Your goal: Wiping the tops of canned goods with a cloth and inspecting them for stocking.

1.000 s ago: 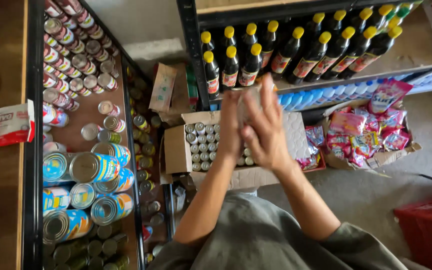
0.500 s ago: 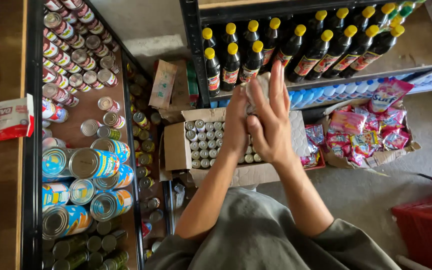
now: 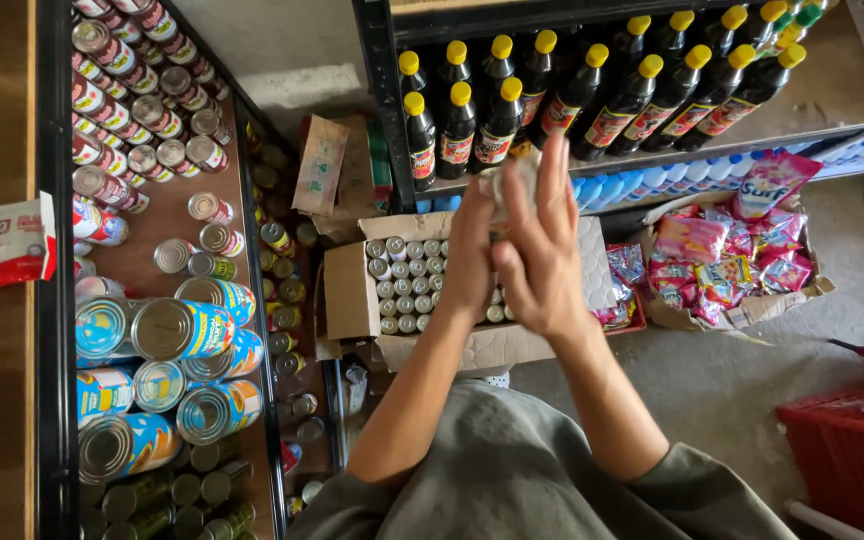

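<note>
Soft, even daylight over a store aisle, seen through a wide lens.

Tin lids (image 3: 164, 330) catch pale glare; lower shelves sink into shadow. The raised hands (image 3: 512, 250) are slightly motion-blurred, and shelf lines bow outward near the frame edges.

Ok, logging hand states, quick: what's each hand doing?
Left hand: closed on a pale item, kind unclear.
Right hand: open, fingers spread against that item.

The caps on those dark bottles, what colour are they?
Yellow caps on the dark bottles, seen best in the head view.
</note>
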